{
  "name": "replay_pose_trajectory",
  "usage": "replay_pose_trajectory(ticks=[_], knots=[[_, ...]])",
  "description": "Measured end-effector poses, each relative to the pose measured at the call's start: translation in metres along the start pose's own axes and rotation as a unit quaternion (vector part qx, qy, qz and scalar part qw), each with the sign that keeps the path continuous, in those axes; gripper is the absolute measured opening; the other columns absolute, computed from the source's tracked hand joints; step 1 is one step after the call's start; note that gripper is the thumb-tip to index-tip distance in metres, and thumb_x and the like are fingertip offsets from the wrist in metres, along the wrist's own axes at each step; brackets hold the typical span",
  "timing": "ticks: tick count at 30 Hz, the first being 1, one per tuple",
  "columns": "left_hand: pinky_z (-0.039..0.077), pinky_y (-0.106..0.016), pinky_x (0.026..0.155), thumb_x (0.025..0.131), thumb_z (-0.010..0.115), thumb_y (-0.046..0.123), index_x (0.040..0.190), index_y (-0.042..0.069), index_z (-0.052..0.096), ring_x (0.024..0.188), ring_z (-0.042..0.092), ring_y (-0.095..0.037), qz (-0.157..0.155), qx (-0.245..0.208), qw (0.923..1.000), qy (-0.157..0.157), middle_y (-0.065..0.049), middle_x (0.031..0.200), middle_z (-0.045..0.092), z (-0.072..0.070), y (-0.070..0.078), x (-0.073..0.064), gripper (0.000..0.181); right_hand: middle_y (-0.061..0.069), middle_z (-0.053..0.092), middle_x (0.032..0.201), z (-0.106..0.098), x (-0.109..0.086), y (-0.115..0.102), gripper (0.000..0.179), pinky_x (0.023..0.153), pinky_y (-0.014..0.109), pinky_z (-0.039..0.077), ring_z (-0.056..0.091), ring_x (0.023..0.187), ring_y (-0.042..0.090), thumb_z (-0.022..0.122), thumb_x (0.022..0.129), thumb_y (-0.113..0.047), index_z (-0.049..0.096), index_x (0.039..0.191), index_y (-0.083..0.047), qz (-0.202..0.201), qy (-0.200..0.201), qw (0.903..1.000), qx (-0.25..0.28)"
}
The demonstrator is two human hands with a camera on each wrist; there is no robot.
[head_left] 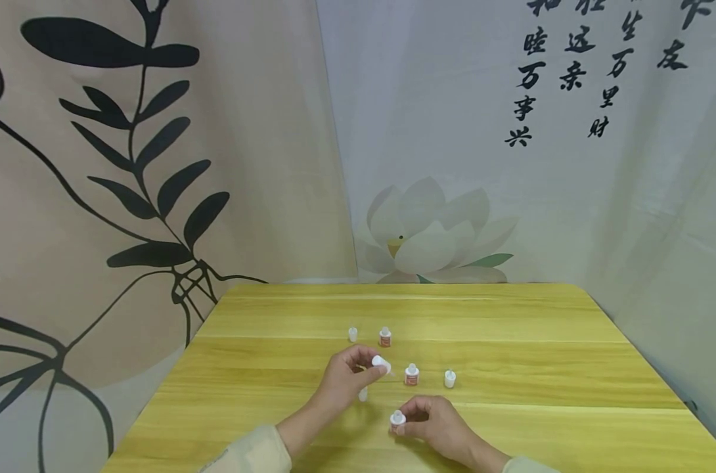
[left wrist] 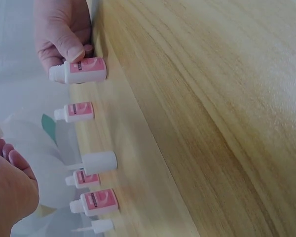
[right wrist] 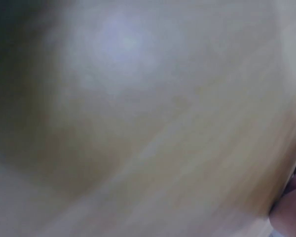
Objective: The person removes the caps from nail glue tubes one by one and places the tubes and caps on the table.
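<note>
My left hand [head_left: 349, 378] pinches a white brush cap [head_left: 381, 364] between thumb and fingers, tilted and raised over the table. Lower and to the right, my right hand [head_left: 441, 427] grips a small white bottle [head_left: 397, 420] with a pink label, its neck uncapped and pointing up. The left wrist view shows thumb and fingers on that bottle [left wrist: 86, 70]. Two more uncapped bottles stand beyond the hands, one in the middle [head_left: 412, 375] and one farther back [head_left: 384, 337]. In the right wrist view only the fingers [right wrist: 292, 202] show at the edge.
White caps stand brush-up on the wooden table [head_left: 541, 355]: one at the back [head_left: 353, 334], one on the right [head_left: 449, 379], and one partly behind the left wrist [head_left: 363, 394]. A third standing bottle [left wrist: 84, 178] shows in the left wrist view. Printed cloth [head_left: 263, 131] hangs behind.
</note>
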State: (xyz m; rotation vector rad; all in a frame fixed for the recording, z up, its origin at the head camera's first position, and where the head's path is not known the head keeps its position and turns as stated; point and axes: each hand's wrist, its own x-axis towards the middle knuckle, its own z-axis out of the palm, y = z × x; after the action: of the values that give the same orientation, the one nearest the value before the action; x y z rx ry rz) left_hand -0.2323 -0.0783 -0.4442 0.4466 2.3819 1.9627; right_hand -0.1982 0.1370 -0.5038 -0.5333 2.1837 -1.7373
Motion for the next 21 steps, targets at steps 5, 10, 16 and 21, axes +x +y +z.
replay_pose_trajectory(ticks=[5, 10, 16, 21], knots=[[0.051, -0.025, 0.075, 0.088, 0.076, 0.017, 0.108, 0.004, 0.069, 0.084, 0.06, -0.016, -0.001, 0.0, 1.0, 0.003, -0.002, 0.092, 0.067, 0.0005, 0.0033, -0.0004, 0.025, 0.006, 0.073, 0.096, -0.0001, 0.0003, 0.0007, 0.017, 0.078, 0.022, 0.053, 0.067, 0.091, 0.02, 0.076, 0.088, -0.018, 0.072, 0.1, -0.006, 0.002, 0.001, 1.0, 0.002], [0.052, -0.025, 0.074, 0.088, 0.076, 0.019, 0.112, 0.008, 0.071, 0.084, 0.061, -0.016, 0.003, 0.004, 1.0, 0.007, -0.001, 0.093, 0.067, 0.0008, 0.0041, 0.0003, 0.027, 0.005, 0.073, 0.096, 0.0, 0.0004, 0.0009, 0.018, 0.079, 0.022, 0.053, 0.066, 0.092, 0.02, 0.076, 0.088, -0.019, 0.072, 0.1, -0.006, 0.002, 0.001, 1.0, 0.0], [0.053, -0.027, 0.075, 0.088, 0.076, 0.021, 0.107, 0.005, 0.071, 0.084, 0.061, -0.016, 0.003, 0.005, 1.0, 0.005, -0.001, 0.091, 0.067, 0.0005, 0.0003, 0.0027, 0.025, 0.003, 0.072, 0.096, -0.0001, 0.0004, 0.0011, 0.018, 0.079, 0.023, 0.052, 0.066, 0.091, 0.019, 0.077, 0.088, -0.02, 0.072, 0.099, -0.007, 0.0, 0.006, 0.9999, -0.008], [0.052, -0.027, 0.075, 0.088, 0.077, 0.019, 0.104, 0.007, 0.071, 0.084, 0.061, -0.018, 0.004, 0.001, 1.0, 0.004, -0.003, 0.091, 0.067, 0.0006, -0.0007, 0.0034, 0.021, 0.003, 0.072, 0.095, -0.0002, 0.0002, 0.0008, 0.017, 0.078, 0.023, 0.052, 0.066, 0.091, 0.019, 0.077, 0.088, -0.02, 0.072, 0.099, -0.008, -0.001, 0.006, 0.9999, -0.01]])
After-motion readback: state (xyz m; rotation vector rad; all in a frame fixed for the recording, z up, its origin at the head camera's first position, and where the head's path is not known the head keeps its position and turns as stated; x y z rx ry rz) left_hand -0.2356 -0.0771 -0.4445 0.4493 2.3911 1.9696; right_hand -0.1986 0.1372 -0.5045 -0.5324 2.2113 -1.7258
